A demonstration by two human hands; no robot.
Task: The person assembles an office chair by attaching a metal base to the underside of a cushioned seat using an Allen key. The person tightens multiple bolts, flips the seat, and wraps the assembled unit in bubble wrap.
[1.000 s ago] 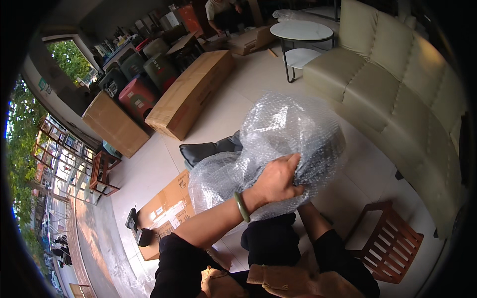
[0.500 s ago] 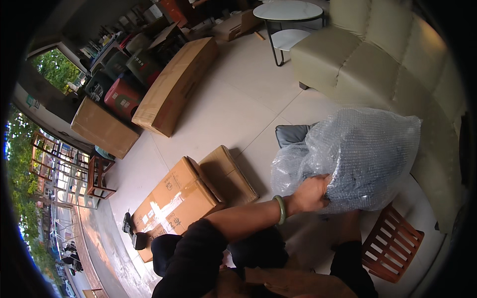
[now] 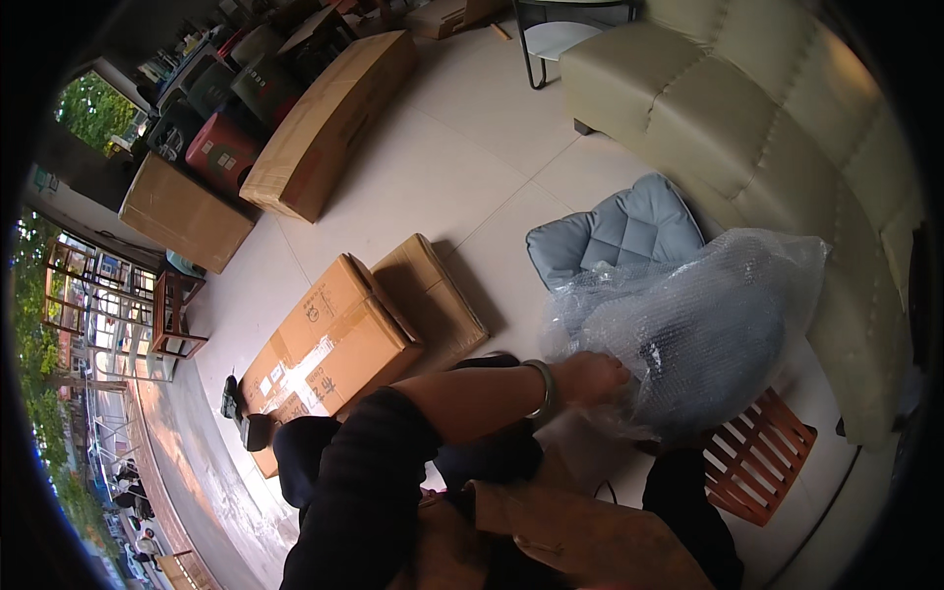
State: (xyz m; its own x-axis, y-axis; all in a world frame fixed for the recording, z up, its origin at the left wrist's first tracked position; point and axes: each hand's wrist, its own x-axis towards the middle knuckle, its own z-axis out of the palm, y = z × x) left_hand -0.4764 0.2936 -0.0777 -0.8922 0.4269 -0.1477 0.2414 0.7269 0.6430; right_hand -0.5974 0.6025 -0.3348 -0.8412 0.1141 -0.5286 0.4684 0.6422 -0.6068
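Observation:
My left hand (image 3: 590,379), a green bangle (image 3: 544,388) on its wrist and a black sleeve above, grips the lower left edge of a big bundle of clear bubble wrap (image 3: 708,334). Something dark and rounded is inside the wrap. The bundle hangs low over a reddish slatted wooden stool (image 3: 757,457) and partly covers a grey-blue quilted seat cushion (image 3: 619,231) lying on the tiled floor. My right hand is hidden; it does not show anywhere around the bundle.
A cream sofa (image 3: 747,108) runs along the right. An opened cardboard box (image 3: 334,344) lies on the floor at my left, a long carton (image 3: 329,123) and more boxes farther back. A round table's legs (image 3: 551,39) stand at the top.
The wrapped bundle has come down and to the right, from chest height to just above the stool beside the sofa. My left hand keeps its hold on it.

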